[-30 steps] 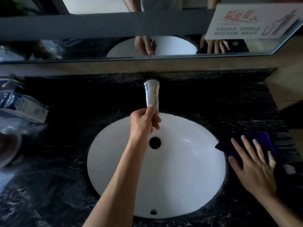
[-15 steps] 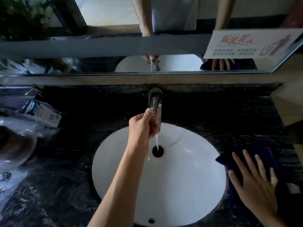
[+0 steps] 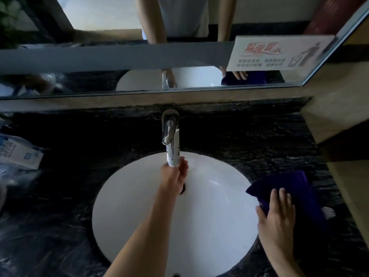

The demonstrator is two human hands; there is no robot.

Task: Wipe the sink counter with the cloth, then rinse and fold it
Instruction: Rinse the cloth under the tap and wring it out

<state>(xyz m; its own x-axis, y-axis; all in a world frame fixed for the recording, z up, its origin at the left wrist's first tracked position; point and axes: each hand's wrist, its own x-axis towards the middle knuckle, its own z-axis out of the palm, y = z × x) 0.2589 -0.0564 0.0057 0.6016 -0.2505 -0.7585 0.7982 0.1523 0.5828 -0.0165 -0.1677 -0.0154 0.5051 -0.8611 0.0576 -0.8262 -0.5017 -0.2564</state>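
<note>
- Head view: your left hand [image 3: 174, 176] reaches under the tap [image 3: 171, 134], fingers loosely curled at the spout tip, holding nothing I can make out; probably testing or starting the water for the rinse. Whether water is running I cannot tell.
- Your right hand [image 3: 277, 220] lies flat, fingers spread, pressing the cloth [image 3: 287, 188] onto the dark bench [image 3: 239, 136] just right of the sink [image 3: 209, 226], likely parking it within reach.
- A white sign [image 3: 279, 52] on the mirror [image 3: 99, 62] bears red script and a figure; too blurred to read.
- The blue-and-white pack [image 3: 18, 154] at far left is also illegible.
</note>
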